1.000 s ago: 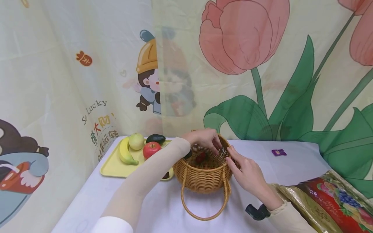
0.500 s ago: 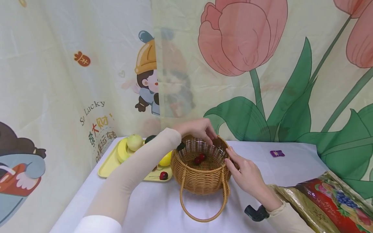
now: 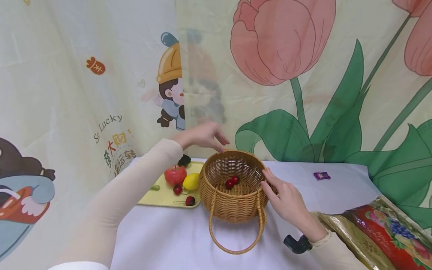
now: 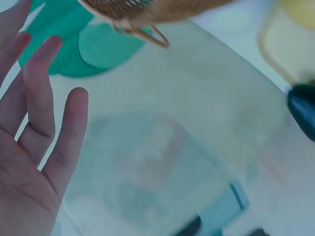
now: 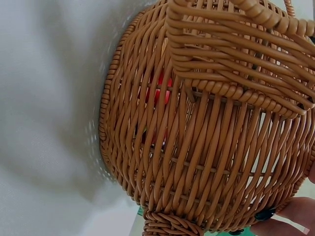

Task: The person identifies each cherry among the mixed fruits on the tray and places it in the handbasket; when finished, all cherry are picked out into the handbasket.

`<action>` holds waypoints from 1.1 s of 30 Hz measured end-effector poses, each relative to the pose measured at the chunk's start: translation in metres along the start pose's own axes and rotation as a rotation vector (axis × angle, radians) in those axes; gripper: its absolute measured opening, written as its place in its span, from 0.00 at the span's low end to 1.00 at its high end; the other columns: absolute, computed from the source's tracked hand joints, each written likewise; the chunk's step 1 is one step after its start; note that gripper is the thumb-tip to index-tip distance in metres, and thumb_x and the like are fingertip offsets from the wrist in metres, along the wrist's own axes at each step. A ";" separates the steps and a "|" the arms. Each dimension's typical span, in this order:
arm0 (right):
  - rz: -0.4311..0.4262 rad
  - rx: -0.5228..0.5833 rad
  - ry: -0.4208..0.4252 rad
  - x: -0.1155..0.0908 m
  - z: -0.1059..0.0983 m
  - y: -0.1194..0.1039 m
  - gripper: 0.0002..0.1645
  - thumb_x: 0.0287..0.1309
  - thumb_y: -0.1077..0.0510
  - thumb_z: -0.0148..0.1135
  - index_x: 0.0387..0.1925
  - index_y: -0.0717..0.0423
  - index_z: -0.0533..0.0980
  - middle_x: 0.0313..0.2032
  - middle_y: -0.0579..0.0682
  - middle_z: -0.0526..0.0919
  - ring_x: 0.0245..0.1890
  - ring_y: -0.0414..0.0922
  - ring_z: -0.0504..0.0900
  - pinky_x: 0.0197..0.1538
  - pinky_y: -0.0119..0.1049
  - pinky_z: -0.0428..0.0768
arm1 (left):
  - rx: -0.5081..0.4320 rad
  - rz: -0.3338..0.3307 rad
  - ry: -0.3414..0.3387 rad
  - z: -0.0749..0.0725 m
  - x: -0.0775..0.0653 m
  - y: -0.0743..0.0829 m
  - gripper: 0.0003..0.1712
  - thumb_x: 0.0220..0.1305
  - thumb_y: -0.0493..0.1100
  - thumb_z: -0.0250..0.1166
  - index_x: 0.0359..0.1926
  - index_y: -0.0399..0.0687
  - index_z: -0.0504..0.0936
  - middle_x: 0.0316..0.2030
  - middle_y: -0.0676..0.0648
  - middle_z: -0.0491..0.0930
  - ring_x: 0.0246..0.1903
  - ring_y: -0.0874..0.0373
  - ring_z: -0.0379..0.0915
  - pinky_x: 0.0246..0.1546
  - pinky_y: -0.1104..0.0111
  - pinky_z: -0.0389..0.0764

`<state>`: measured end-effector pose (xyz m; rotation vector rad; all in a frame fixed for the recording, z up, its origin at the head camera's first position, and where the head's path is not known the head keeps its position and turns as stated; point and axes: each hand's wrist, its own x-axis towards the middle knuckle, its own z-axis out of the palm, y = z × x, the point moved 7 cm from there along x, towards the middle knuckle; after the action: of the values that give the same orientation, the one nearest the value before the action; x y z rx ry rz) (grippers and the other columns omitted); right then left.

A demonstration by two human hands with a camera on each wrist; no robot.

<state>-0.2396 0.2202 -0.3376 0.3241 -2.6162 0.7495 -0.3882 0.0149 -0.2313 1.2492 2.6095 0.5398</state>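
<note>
My left hand (image 3: 207, 135) hovers above the back left rim of the wicker basket (image 3: 233, 208), fingers loosely spread. In the left wrist view, nothing lies in that hand (image 4: 34, 128). With my right hand (image 3: 287, 198) I hold the basket's right rim; fingertips with dark nails (image 5: 266, 214) touch its woven wall. A pair of red cherries (image 3: 232, 182) lies inside on the basket floor. Left of the basket, a yellow tray (image 3: 152, 201) bears a red apple (image 3: 175, 175), a lemon (image 3: 191, 181), two more cherries and a dark fruit (image 3: 184, 160).
The basket's handle (image 3: 236, 252) hangs down toward the front. A purple wrapped sweet (image 3: 322, 176) lies at the back right. Shiny gold and red bags (image 3: 381, 228) lie at the right edge. A printed curtain (image 3: 209, 67) stands behind the table.
My left hand has risen out of the basket and moved left, uncovering the cherries inside. The right hand stays on the rim.
</note>
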 end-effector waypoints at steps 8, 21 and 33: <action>-0.002 -0.006 -0.009 0.001 -0.001 -0.001 0.30 0.77 0.46 0.51 0.72 0.58 0.70 0.71 0.59 0.71 0.66 0.61 0.77 0.60 0.60 0.80 | 0.032 -0.077 0.066 -0.022 -0.057 -0.038 0.20 0.62 0.43 0.73 0.55 0.45 0.88 0.52 0.43 0.88 0.53 0.50 0.86 0.52 0.58 0.85; -0.010 -0.004 0.002 0.000 -0.001 0.001 0.30 0.77 0.47 0.52 0.71 0.59 0.70 0.70 0.60 0.72 0.65 0.62 0.77 0.61 0.60 0.79 | -0.067 -0.224 0.099 0.008 -0.146 -0.104 0.18 0.61 0.41 0.74 0.53 0.47 0.89 0.51 0.43 0.89 0.34 0.55 0.82 0.31 0.74 0.75; -0.004 0.009 -0.004 0.000 -0.001 0.002 0.30 0.77 0.47 0.52 0.71 0.59 0.70 0.70 0.60 0.72 0.66 0.62 0.77 0.60 0.60 0.79 | -0.132 -0.208 0.084 0.059 -0.169 -0.117 0.17 0.61 0.41 0.74 0.51 0.43 0.89 0.48 0.42 0.90 0.52 0.45 0.85 0.48 0.62 0.86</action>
<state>-0.2401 0.2218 -0.3378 0.3341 -2.6158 0.7608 -0.3463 -0.1707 -0.3292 0.9217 2.6801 0.7251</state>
